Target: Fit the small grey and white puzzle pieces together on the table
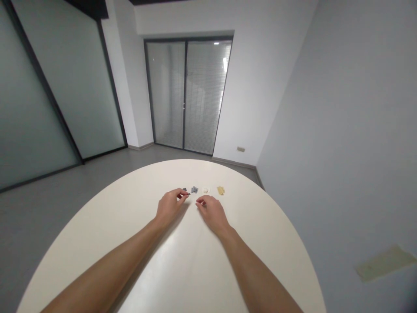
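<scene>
My left hand (pixel 170 203) is closed in a pinch on a small dark piece (pixel 188 194), just above the tabletop. Beyond its fingertips lies another dark piece (pixel 184 189), partly covered by the fingers. A little pile of grey-blue pieces (pixel 194 190) sits right of it, then some white pieces (pixel 205 190) that barely stand out from the table. Farthest right is a small heap of yellow pieces (pixel 221 190). My right hand (pixel 212 212) rests in front of the white pieces with thumb and fingers drawn together; whether anything is between them is too small to tell.
The round white table (pixel 176 269) curves away on both sides. Behind it stand a glass door with blinds (pixel 208 95) and frosted glass panels (pixel 71 87) at left. A plain wall (pixel 342 130) runs close along the right, with a strip of tape (pixel 386 263) on it.
</scene>
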`<state>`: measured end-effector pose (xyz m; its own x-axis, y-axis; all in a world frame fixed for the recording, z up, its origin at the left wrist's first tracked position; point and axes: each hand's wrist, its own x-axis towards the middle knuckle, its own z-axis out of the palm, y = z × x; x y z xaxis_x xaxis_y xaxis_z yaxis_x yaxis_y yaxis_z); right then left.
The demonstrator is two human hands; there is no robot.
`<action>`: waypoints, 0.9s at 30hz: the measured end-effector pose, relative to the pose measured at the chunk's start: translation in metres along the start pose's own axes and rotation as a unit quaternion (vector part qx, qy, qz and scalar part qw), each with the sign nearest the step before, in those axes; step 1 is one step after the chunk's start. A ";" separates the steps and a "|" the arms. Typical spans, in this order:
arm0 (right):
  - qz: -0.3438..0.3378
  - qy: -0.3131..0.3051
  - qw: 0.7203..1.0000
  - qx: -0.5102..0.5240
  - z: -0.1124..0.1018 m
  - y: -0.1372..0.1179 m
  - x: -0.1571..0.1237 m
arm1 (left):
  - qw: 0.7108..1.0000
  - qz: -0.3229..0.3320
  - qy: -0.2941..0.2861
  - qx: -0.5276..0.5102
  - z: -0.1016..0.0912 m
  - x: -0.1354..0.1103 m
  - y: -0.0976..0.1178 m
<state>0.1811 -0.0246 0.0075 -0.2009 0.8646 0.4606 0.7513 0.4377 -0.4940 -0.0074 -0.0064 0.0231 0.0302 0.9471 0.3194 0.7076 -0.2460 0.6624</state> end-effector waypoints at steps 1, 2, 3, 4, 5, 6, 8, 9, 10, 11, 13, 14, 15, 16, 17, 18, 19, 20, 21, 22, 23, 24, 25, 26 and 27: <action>-0.001 -0.005 1.000 -0.004 0.000 0.000 -0.001 | 1.000 -0.007 0.013 0.005 -0.002 0.001 -0.002; 0.000 -0.009 1.000 -0.006 -0.001 0.000 -0.002 | 1.000 -0.016 0.023 0.011 -0.003 0.002 -0.004; 0.000 -0.012 1.000 -0.008 -0.001 0.000 -0.002 | 0.999 -0.024 0.032 0.017 -0.005 0.003 -0.006; 0.002 -0.015 1.000 -0.010 -0.001 -0.001 -0.003 | 0.998 -0.032 0.039 0.023 -0.006 0.004 -0.007; 0.003 -0.017 1.000 -0.011 -0.001 -0.001 -0.003 | 0.998 -0.041 0.042 0.029 -0.007 0.005 -0.009; 0.003 -0.018 1.000 -0.012 -0.002 0.000 -0.003 | 0.997 -0.050 0.043 0.036 -0.008 0.005 -0.010; 0.004 -0.020 1.000 -0.015 -0.002 0.000 -0.003 | 0.996 -0.065 0.036 0.052 -0.009 0.005 -0.011; 0.004 -0.020 1.000 -0.015 -0.002 -0.001 -0.003 | 0.995 -0.069 0.030 0.061 -0.009 0.005 -0.011; 0.004 -0.021 1.000 -0.016 -0.003 -0.001 -0.003 | 0.995 -0.072 0.024 0.072 -0.008 0.005 -0.011; 0.003 -0.021 1.000 -0.016 -0.003 -0.001 -0.003 | 0.994 -0.070 0.017 0.084 -0.008 0.005 -0.012; 0.003 -0.020 1.000 -0.018 -0.003 -0.001 -0.003 | 0.993 -0.056 0.007 0.108 -0.006 0.005 -0.012; 0.003 -0.020 1.000 -0.019 -0.003 -0.001 -0.003 | 0.992 -0.046 0.005 0.119 -0.005 0.005 -0.013; 0.003 -0.020 1.000 -0.021 -0.003 -0.001 -0.003 | 0.991 -0.036 0.004 0.130 -0.004 0.005 -0.014; 0.002 -0.020 1.000 -0.023 -0.003 -0.002 -0.003 | 0.990 -0.029 0.003 0.138 -0.002 0.006 -0.015; 0.003 -0.021 0.999 -0.024 -0.003 -0.002 -0.003 | 0.989 -0.023 0.003 0.145 -0.001 0.006 -0.016; 0.003 -0.022 0.999 -0.025 -0.003 -0.002 -0.003 | 0.988 -0.020 0.003 0.151 -0.001 0.007 -0.017; 0.004 -0.023 0.999 -0.026 -0.003 -0.002 -0.003 | 0.988 -0.016 0.003 0.155 0.000 0.007 -0.017; 0.005 -0.024 0.999 -0.027 -0.003 -0.003 -0.003 | 0.987 -0.012 0.004 0.158 0.000 0.006 -0.018; 0.006 -0.025 0.999 -0.027 -0.003 -0.003 -0.003 | 0.987 -0.005 0.005 0.162 0.000 0.006 -0.018; 0.006 -0.025 0.999 -0.027 -0.003 -0.003 -0.003 | 0.986 0.003 0.007 0.165 0.000 0.005 -0.017; 0.006 -0.025 0.999 -0.027 -0.003 -0.003 -0.003 | 0.985 0.010 0.009 0.170 0.000 0.005 -0.016; 0.005 -0.025 0.999 -0.027 -0.003 -0.003 -0.003 | 0.984 0.014 0.010 0.175 0.000 0.004 -0.015; 0.005 -0.025 0.999 -0.027 -0.003 -0.003 -0.002 | 0.983 0.015 0.012 0.181 0.000 0.003 -0.013; 0.004 -0.025 0.999 -0.028 -0.003 -0.003 -0.002 | 0.982 0.013 0.014 0.187 0.000 0.002 -0.012; 0.003 -0.025 0.999 -0.029 -0.003 -0.003 -0.002 | 0.981 0.007 0.017 0.194 0.001 0.001 -0.010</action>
<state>0.1812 -0.0281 0.0098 -0.2264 0.8785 0.4207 0.7876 0.4192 -0.4516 -0.0143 -0.0026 0.0161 0.0229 0.9350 0.3538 0.9227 -0.1560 0.3525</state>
